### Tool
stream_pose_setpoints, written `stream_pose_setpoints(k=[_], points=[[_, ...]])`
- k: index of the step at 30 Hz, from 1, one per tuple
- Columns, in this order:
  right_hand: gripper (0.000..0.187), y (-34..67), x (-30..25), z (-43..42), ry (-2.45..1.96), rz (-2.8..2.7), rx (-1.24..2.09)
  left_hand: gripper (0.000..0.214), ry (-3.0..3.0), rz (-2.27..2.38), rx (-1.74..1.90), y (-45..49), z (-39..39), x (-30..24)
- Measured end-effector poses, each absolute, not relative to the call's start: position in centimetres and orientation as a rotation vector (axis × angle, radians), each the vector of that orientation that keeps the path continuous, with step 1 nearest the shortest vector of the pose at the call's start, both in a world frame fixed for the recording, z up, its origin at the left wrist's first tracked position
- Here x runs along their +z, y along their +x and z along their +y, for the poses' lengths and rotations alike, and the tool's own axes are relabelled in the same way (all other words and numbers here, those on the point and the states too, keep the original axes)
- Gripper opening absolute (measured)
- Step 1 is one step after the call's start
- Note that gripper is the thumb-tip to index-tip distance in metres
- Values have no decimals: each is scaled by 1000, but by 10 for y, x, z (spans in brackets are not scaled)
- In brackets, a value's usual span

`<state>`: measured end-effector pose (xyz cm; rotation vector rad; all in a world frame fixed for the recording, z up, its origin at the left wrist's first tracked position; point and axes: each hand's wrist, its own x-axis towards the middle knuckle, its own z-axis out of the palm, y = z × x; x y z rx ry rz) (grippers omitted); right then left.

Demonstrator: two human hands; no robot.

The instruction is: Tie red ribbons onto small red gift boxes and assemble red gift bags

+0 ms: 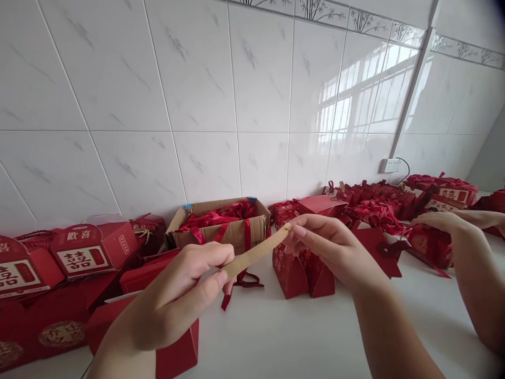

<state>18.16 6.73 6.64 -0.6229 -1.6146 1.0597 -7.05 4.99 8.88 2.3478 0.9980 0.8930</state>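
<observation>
A tan, cloth-like ribbon strip [258, 251] is stretched between my two hands above the white table. My left hand [193, 287] pinches its lower end between thumb and fingers. The upper end, which looks folded or knotted, sits in the fingertips of my right hand [329, 245]. Just beyond and below my right hand stands a red gift box [291, 276] with pointed flaps, partly hidden by the fingers. Under my left forearm lies another red box [179, 345], mostly covered by the arm. A dark red ribbon [248, 281] rests on the table between them.
A cardboard carton [252, 234] full of red ribbons stands against the tiled wall. Red boxes with printed characters [92, 250] are stacked at left. Many more red boxes [379, 202] line the right. Another person's hands [437, 221] reach over a box there. A socket [390, 166] is on the wall.
</observation>
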Motion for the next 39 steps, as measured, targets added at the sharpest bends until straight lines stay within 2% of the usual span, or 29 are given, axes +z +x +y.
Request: stream_pose_setpoints(k=[6,10,12,14,16,19,25,36,39], points=[[15,174,62,75,-534,-1554,1170,34,2363,1030,893,-72,51,85],[16,170,60,76,-538,-1513,1125,30,2492,1169,799,-72,56,87],[18,167,59,76,-582,-1482,1039,15,2576,1314,955,-67,57,87],[19,162,58,75,-640,-1452,915,2,2618,1350,1280,-57,55,86],[18,155,57,74,-686,-1440,775,6,2614,1234,1461,-44,50,82],[17,145,54,71,-690,-1463,629,1,2558,1066,1324,-25,44,75],[10,139,50,66,-637,-1551,480,10,2409,1081,1257,-17,47,71],[16,141,51,60,-761,-1547,562,12,2637,1181,1196,-18,49,73],[12,142,49,59,-776,-1526,590,13,2686,1196,1220,-16,51,70]])
